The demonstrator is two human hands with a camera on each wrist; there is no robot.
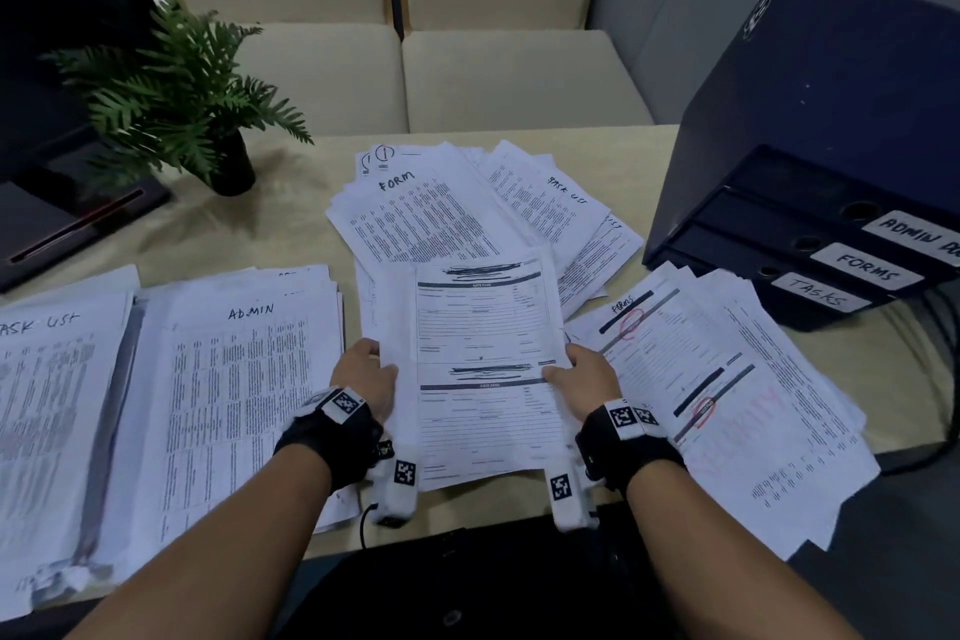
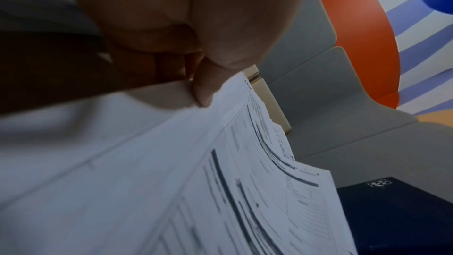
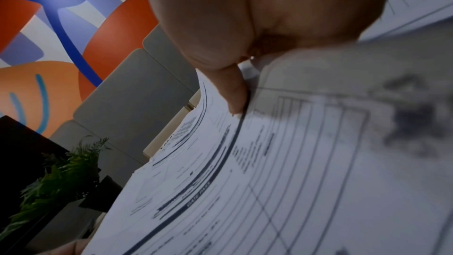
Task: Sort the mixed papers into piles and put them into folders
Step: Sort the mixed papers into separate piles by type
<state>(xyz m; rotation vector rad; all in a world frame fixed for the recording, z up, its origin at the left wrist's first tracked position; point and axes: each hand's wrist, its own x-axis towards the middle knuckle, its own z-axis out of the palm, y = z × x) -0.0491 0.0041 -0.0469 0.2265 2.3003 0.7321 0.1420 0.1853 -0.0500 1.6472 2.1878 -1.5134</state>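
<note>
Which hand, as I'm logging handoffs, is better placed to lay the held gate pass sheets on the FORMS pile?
Probably the right hand: it grips the gate pass sheets beside the FORMS pile.

This is an office. Folders [image 1: 810, 244] labelled ADMIN, FORMS and TASKS lie stacked beyond the right hand [image 1: 582, 377]. Printed papers [image 1: 244, 379] in hand-marked piles cover the desk [image 1: 291, 224] on both sides. A monitor [image 1: 57, 42] and a potted plant [image 1: 176, 94] stand beyond the left hand [image 1: 366, 377].
</note>
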